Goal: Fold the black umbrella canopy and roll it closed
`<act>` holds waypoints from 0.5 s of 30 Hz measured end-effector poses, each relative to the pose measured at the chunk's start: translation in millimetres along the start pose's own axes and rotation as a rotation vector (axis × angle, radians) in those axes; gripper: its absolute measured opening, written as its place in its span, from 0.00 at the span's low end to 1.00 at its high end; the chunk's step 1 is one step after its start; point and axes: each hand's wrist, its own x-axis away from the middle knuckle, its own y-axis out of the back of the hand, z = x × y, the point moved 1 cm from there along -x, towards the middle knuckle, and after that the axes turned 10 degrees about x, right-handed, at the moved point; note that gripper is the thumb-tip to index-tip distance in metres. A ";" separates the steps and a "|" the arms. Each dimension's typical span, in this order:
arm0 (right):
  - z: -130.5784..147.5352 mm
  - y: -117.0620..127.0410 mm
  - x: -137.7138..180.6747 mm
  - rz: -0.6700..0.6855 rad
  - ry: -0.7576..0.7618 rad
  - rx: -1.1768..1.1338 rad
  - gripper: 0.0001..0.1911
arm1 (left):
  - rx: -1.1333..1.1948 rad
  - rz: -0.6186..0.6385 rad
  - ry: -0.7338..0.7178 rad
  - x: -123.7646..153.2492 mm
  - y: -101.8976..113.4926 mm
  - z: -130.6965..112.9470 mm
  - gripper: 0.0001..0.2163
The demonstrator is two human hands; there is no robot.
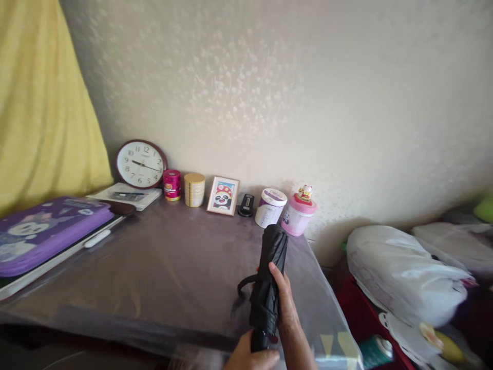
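A folded black umbrella (269, 267) is held upright over the right part of a brown table (162, 267) covered with clear plastic. My right hand (287, 300) is wrapped round the umbrella's folded canopy, with a finger stretched up along it. At the bottom edge of the view my left hand (250, 355) grips the umbrella's handle end. A black strap loop hangs from the umbrella's left side.
Along the wall stand a round clock (141, 164), a pink tin (172, 184), a yellow tin (194, 189), a framed panda picture (223, 195), a white canister (270, 207) and a pink jar (298, 215). A purple case (46, 231) lies left. White plastic bags (404, 277) sit right of the table.
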 end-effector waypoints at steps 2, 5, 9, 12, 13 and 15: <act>1.3 3.5 -1.1 -0.016 0.067 0.053 0.25 | -0.097 -0.089 -0.051 -1.7 -1.8 1.6 0.16; 3.1 5.7 -2.4 -0.090 0.152 0.125 0.23 | -0.238 -0.160 -0.209 -6.2 -1.7 1.1 0.17; 3.1 3.4 -5.7 -0.157 0.175 0.150 0.24 | -0.470 -0.260 -0.281 -13.6 5.5 1.2 0.22; 2.4 2.7 -9.8 -0.221 0.178 0.145 0.26 | -0.651 -0.346 -0.199 -15.9 13.0 0.8 0.25; 2.2 3.2 -11.1 -0.237 0.175 0.135 0.26 | -0.673 -0.360 -0.195 -15.3 14.7 -0.7 0.25; 2.0 4.6 -13.0 -0.233 0.164 0.095 0.25 | -0.606 -0.309 -0.245 -12.6 15.4 -6.0 0.26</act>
